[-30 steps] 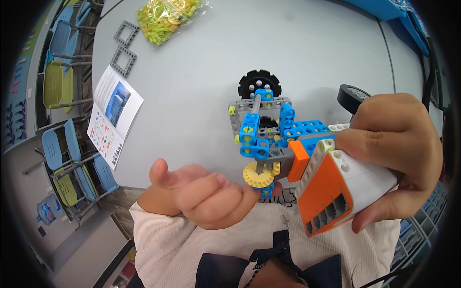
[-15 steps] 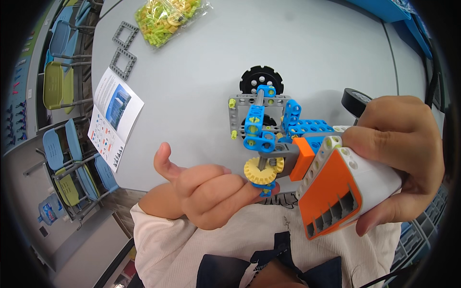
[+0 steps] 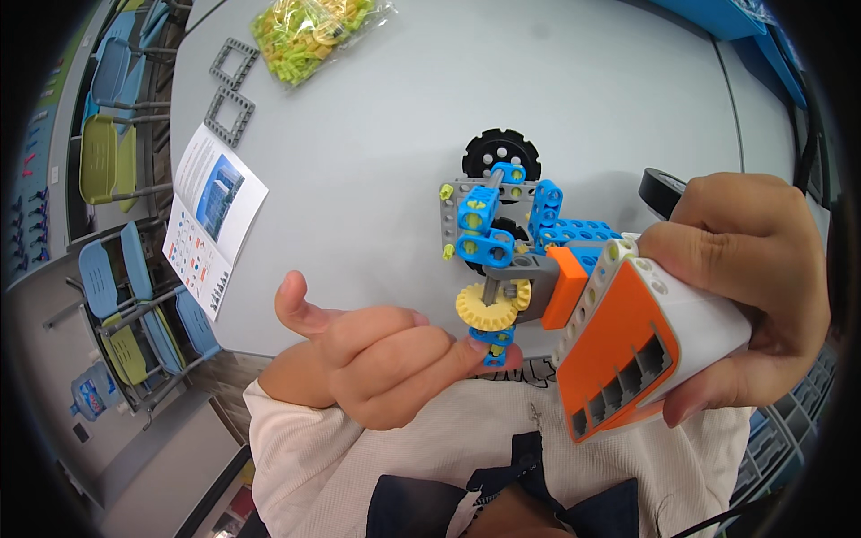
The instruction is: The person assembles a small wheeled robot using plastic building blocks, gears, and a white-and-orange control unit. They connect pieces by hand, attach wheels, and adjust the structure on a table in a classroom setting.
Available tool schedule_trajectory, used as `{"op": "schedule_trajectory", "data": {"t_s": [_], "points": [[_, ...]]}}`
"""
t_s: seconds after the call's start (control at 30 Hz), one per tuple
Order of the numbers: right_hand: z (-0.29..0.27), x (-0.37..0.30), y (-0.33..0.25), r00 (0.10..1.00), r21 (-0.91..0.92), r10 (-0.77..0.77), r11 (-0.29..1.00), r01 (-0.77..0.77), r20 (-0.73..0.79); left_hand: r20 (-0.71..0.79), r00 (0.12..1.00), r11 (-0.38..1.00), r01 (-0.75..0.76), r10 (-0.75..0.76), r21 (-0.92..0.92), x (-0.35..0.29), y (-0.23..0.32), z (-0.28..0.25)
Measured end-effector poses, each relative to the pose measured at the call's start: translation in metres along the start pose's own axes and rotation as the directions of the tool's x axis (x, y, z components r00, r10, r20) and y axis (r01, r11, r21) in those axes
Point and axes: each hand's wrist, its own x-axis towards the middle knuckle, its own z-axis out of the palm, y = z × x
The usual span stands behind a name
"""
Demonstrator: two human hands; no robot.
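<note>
My right hand (image 3: pixel 749 287) is wrapped around the white and orange block (image 3: pixel 619 350) of a toy building-brick model, gripping it from the right. From that block, grey and blue beams (image 3: pixel 578 231) reach left to a grey frame with black toothed wheels (image 3: pixel 502 154) at its far side. A yellow gear (image 3: pixel 487 308) sits on a grey axle at the near left of the model. Just below the gear, my left hand (image 3: pixel 386 359) pinches a small blue connector (image 3: pixel 493 345) between its fingertips. One left finger sticks out to the left, and the others are curled.
A folded instruction booklet (image 3: pixel 215 215) lies at the table's left edge. Beyond it are two grey square frames (image 3: pixel 231 117) and a clear bag of yellow-green parts (image 3: pixel 309 36). A black wheel (image 3: pixel 661 190) is partly behind my right hand. A blue bin (image 3: pixel 717 18) stands far right.
The model's far end, with the wheels and grey frame, has shifted slightly right and tilted. More of the blue connector under the gear now shows. Both hands keep their holds.
</note>
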Motion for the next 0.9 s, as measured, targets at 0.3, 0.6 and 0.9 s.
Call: {"op": "schedule_trajectory", "data": {"t_s": [0.3, 0.6, 0.9], "points": [[0.005, 0.009, -0.009, 0.996, -0.061, -0.018, 0.998, 0.013, -0.082, 0.132, 0.988, 0.996, 0.082, -0.079, -0.021, 0.006, 0.004, -0.008], [0.000, 0.000, -0.008, 1.000, -0.081, 0.009, 0.997, -0.009, 0.002, 0.165, 0.985, 0.998, 0.059, -0.054, -0.024, 0.009, 0.001, -0.010], [-0.001, -0.003, -0.008, 1.000, -0.103, -0.013, 0.995, 0.015, 0.012, 0.188, 0.976, 0.993, 0.117, -0.111, -0.017, 0.009, 0.005, -0.012]]}}
